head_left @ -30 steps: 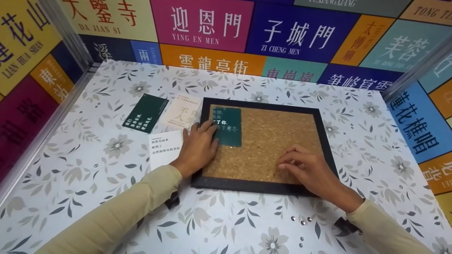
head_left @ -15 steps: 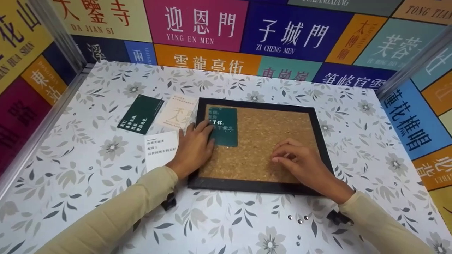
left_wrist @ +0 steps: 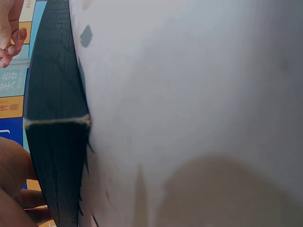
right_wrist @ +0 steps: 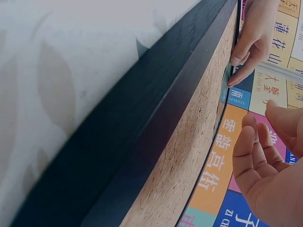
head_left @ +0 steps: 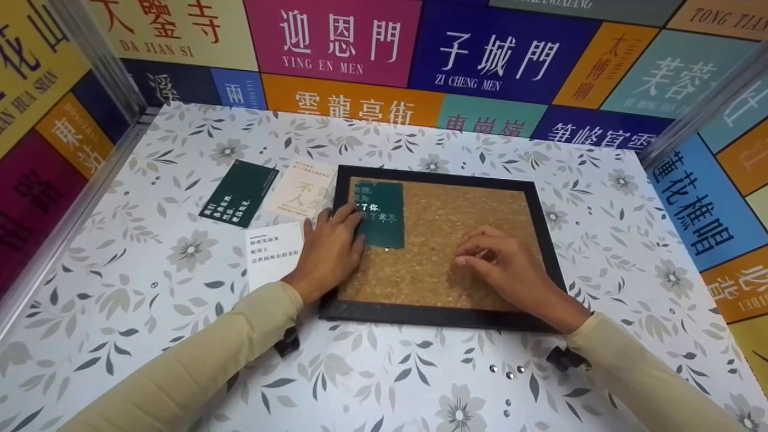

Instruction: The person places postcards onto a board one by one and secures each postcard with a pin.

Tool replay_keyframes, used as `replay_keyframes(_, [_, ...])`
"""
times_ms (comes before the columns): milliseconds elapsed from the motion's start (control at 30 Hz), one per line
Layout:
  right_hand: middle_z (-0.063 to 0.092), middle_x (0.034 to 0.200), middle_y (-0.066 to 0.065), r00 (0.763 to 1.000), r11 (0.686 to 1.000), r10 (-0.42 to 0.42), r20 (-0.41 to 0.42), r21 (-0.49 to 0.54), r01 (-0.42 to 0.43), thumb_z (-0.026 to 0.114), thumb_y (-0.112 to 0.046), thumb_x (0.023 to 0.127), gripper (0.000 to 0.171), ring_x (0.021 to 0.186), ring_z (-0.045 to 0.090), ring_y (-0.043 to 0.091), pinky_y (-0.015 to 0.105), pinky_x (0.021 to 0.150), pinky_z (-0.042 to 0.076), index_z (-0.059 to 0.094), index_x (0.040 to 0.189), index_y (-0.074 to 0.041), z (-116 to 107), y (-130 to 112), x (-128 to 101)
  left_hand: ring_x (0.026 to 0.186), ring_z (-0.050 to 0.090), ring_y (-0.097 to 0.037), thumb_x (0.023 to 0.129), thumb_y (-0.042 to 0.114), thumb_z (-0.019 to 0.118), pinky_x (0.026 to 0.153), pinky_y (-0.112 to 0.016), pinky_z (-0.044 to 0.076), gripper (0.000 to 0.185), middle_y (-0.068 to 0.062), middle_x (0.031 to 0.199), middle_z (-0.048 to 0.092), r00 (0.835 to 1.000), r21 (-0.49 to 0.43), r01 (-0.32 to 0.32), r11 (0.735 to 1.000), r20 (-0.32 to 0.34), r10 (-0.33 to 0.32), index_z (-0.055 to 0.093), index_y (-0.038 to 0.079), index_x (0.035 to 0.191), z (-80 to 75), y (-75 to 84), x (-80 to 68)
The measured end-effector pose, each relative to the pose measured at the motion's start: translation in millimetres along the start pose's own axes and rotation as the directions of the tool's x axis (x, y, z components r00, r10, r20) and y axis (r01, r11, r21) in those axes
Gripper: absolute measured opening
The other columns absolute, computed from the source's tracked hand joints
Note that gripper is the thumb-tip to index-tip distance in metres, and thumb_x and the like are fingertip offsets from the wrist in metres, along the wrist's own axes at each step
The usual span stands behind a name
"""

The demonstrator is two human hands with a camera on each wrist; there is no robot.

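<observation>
- Lowest in the head view, a few small silver pins (head_left: 507,375) lie loose on the floral tablecloth (head_left: 150,300), between my two sleeves.
- My right hand (head_left: 510,270) hovers over the cork at centre right of the frame, fingers curled with the tips drawn together; whether they pinch a pin I cannot tell, it is too small to see.
- The right wrist view adds what the head view lacks: my right fingers (right_wrist: 255,161) hang clear of the cork surface, curved and loosely parted, and the board's thick black edge fills the lower left.
- My left hand (head_left: 330,249) lies flat across the left rail of the black-framed cork board (head_left: 444,315), straight fingers pressing the dark green card (head_left: 381,213) onto the cork in its upper left corner. White characters on it are partly covered.
- The left wrist view shows only the frame edge and white cloth close up, blurred.
- Left of the board lie a white card (head_left: 273,252), a cream card (head_left: 303,192) and a second green card (head_left: 239,193), print too small to read.
- Farthest, the wall panels read "YING EN MEN", "ZI CHENG MEN" and "DA JIAN SI".
</observation>
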State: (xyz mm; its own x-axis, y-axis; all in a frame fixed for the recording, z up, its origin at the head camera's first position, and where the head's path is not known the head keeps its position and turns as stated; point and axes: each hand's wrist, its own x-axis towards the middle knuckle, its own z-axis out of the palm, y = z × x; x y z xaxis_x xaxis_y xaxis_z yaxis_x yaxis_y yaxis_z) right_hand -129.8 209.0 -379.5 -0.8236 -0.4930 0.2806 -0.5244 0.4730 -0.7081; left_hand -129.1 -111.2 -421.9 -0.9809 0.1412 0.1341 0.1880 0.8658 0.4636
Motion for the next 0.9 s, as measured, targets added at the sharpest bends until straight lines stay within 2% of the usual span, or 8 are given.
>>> replay_keyframes(300, [0.076, 0.102, 0.0, 0.998, 0.998, 0.057, 0.011, 0.025, -0.058, 0.083, -0.004, 0.097, 0.006, 0.09, 0.068, 0.014, 0.021, 0.077, 0.056, 0.086, 0.102, -0.005, 3.4, -0.5, 7.8, 0.145, 0.05, -0.045, 0.111, 0.021, 0.065, 0.115, -0.078, 0.035, 0.046, -0.012, 0.165, 0.053, 1.0, 0.008, -0.003, 1.0, -0.004, 0.003, 0.064, 0.004, 0.153, -1.3, 0.3, -0.6])
replay_keyframes(900, [0.077, 0.102, 0.006, 0.982, 0.978, 0.186, 0.02, 0.088, -0.187, 0.081, -0.005, 0.1, 0.008, 0.09, 0.064, 0.02, 0.025, 0.077, 0.053, 0.085, 0.106, 0.0, 8.9, 5.7, 29.4, 0.147, 0.049, -0.045, 0.11, 0.022, 0.066, 0.118, -0.077, 0.032, 0.047, -0.012, 0.166, 0.052, 1.0, -0.005, 0.016, 1.0, 0.013, -0.016, 0.063, 0.005, 0.154, -2.6, -0.4, -0.5])
